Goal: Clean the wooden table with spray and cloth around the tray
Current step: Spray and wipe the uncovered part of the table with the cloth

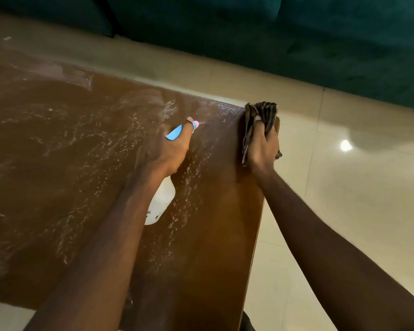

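Note:
The brown wooden table (58, 144) fills the left and middle of the view, its surface streaked with wet droplets. My left hand (165, 149) grips a white spray bottle (161, 201) with a blue trigger and pink nozzle, held over the table and aimed toward the far right corner. My right hand (261, 144) holds a bunched brown striped cloth (263, 113) against the table's right edge near that corner. No tray is in view.
Glossy cream floor tiles (344, 211) lie to the right of the table and beyond it. A dark green sofa (273, 32) runs along the top of the view, past the table's far edge.

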